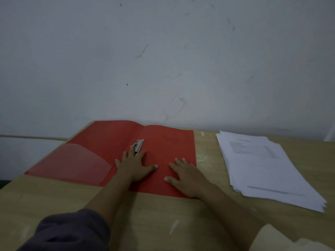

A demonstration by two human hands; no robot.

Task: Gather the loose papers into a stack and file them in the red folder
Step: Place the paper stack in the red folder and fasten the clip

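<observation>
Table strip (206, 147) between red folder (163, 140) and papers (262, 169)

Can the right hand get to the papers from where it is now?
Probably yes. The right hand lies flat on the folder and holds nothing. The papers lie on the table at its right side, with only bare tabletop between them.
</observation>
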